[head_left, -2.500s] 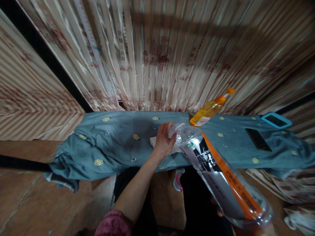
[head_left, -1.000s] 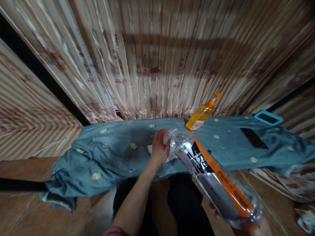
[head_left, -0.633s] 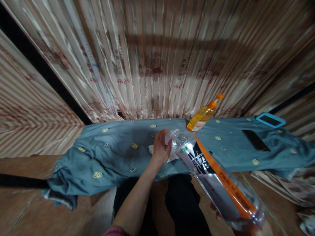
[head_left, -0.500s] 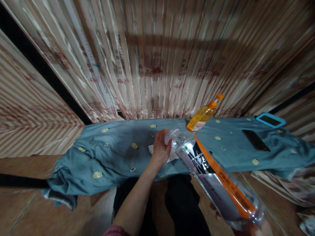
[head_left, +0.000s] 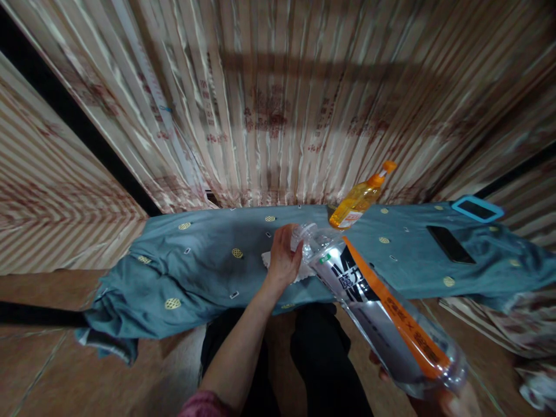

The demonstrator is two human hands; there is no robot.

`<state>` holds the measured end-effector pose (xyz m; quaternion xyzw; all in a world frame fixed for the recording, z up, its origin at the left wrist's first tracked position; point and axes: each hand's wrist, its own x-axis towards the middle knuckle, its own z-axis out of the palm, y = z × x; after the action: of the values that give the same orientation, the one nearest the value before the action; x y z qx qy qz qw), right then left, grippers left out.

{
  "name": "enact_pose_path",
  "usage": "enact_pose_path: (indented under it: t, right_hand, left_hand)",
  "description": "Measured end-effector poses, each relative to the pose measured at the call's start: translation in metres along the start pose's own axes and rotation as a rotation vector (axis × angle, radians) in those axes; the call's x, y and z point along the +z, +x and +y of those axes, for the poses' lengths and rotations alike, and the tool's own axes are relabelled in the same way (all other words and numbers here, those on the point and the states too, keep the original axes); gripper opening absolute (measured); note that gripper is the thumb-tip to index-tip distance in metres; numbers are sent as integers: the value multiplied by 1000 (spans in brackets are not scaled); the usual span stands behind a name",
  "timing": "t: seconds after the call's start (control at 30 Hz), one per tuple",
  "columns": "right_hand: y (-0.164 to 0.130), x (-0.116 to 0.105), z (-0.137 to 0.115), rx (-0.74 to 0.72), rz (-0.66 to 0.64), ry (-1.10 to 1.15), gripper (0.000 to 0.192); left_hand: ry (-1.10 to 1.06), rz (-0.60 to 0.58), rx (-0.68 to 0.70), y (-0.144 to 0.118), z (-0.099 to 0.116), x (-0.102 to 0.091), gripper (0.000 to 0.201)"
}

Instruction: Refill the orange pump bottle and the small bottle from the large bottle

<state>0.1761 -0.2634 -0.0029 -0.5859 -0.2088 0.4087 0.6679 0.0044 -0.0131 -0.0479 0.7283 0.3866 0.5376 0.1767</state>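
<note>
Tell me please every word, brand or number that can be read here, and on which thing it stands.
Clear plastic bottle, held at its base by the right hand, left hand at its mouth: black label shows "M"; the characters below and on its orange strip are blurred.
Orange bottle: label too small.
Curtain: red marks unreadable.

The scene is dim and warm-toned, with soft light falling from above and in front onto the pleated, shiny beige curtain, whose folds catch pale streaks of glare and carry a broad, dark bar of shadow across their upper part. The large clear plastic bottle with a black, silver and orange label shows bright highlights and looms stretched near the lens. Wide-angle distortion bends the edges, where the picture smears and darkens, mostly at the right.
</note>
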Motion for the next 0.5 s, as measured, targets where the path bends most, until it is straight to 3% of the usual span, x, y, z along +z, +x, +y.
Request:
enact_pose_path:
  t: [0.33,0.5]
  right_hand:
    - [-1,-16,11,-44,-54,-112,82]
    - [7,-15,5,-70,-105,-150,87]
  left_hand:
    - [-8,-3,5,1,2,-1,46]
    - [-9,19,24,1,1,0,50]
